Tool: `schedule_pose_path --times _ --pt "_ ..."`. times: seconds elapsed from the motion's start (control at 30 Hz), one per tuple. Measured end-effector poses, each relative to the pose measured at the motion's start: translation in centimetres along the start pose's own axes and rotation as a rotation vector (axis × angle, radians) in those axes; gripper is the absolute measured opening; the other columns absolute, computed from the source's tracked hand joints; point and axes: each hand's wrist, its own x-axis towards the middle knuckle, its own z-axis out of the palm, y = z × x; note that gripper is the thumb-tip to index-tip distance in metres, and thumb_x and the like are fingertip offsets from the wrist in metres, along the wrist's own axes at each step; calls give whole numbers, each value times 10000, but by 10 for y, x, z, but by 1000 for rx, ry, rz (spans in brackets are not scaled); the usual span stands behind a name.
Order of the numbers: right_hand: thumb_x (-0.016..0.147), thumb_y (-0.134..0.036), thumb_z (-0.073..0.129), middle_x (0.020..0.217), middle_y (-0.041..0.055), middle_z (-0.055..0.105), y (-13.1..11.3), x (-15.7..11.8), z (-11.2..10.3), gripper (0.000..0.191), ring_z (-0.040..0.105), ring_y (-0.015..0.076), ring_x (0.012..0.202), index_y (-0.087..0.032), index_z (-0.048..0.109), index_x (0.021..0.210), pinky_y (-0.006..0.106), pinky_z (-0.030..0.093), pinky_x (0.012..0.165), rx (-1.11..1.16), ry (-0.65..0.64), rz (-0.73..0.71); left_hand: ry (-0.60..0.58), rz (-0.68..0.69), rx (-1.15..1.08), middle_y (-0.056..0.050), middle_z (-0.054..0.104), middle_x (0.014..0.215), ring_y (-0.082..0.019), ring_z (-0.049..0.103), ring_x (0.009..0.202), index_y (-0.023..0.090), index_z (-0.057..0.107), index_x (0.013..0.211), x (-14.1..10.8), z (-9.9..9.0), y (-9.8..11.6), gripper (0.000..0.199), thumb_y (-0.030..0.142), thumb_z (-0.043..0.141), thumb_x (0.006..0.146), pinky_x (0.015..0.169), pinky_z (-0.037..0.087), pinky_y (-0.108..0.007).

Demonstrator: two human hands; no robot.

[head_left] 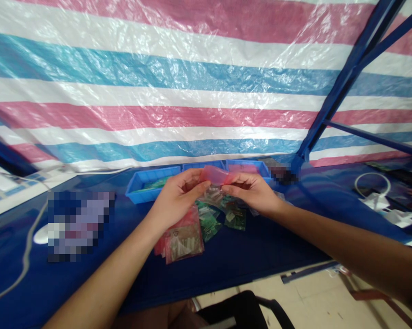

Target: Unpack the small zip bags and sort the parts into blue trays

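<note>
My left hand and my right hand pinch opposite sides of a pink translucent plastic bag, raised above the blue table. Below my left hand lies a stack of pink bags with clear, tube-like pieces showing inside. Green circuit boards in clear bags lie loose between and under my hands. More small clear pieces show just beneath the held bag; whether they are inside it I cannot tell.
Behind my hands stand blue bins, the left one with green boards in it. A blurred-out object and a white cable lie left. White adapters lie right. A blue metal frame stands before striped sheeting.
</note>
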Motion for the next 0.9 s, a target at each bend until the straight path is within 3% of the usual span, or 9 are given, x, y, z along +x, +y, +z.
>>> schedule_pose_path --times 0.13,0.23,0.33,0.47,0.57,0.67,0.73,0.83,0.9 --pt "753 -492 987 805 -22 766 3 5 -3 388 705 164 673 -236 706 834 323 607 692 37 149 -4 178 97 221 -102 804 1243 -279 764 1094 221 774 1253 1 -3 -5 398 463 820 941 910 619 -387" --pt "759 -504 984 813 -27 769 2 5 -2 415 712 167 680 -245 671 839 322 614 688 53 147 -9 58 129 341 -102 792 1251 -264 770 1034 237 813 1195 -1 1 -2 346 494 793 964 877 625 -377" --pt "827 -493 943 922 2 817 -3 -1 3 335 764 181 820 -239 754 936 332 640 815 16 41 -23 -88 173 377 -99 781 1246 -261 760 1031 244 816 1223 -4 7 6 397 515 831 932 875 618 -362" --pt "908 -511 870 1116 40 847 -8 -8 7 340 798 207 992 -250 817 1119 370 650 959 -7 -51 -34 -75 215 457 -80 790 1151 -248 746 1010 235 824 1148 -4 8 11 298 480 773 988 871 585 -341" --pt "922 -545 845 1024 47 837 -9 -6 5 346 784 202 881 -235 804 1071 361 667 830 -31 -2 -65 -3 166 416 -81 805 1125 -247 758 1003 230 835 1121 -2 3 6 275 445 679 1051 843 582 -332" --pt "865 -512 907 877 6 765 -4 -2 0 353 704 154 731 -235 748 1015 280 594 636 -59 150 -113 85 92 293 -90 829 1158 -272 772 1045 215 828 1167 0 0 -1 310 464 739 1006 900 601 -365" --pt "798 -459 969 938 -2 758 -1 1 -1 428 705 154 791 -251 720 1077 258 573 635 -42 200 -116 106 50 185 -96 839 1192 -284 778 1078 204 817 1202 0 0 -4 359 475 787 969 947 608 -389" --pt "766 -425 991 1037 16 800 4 2 -1 465 734 183 898 -258 716 1102 286 597 723 20 98 -51 87 6 93 -101 840 1224 -292 783 1107 199 817 1225 1 1 -4 405 477 832 932 989 613 -409" --pt "801 -432 964 1023 17 817 6 2 -1 402 728 179 847 -256 740 1085 308 596 739 48 37 -19 70 -11 60 -107 837 1235 -294 786 1098 198 814 1247 1 0 -3 424 468 845 921 983 623 -419"
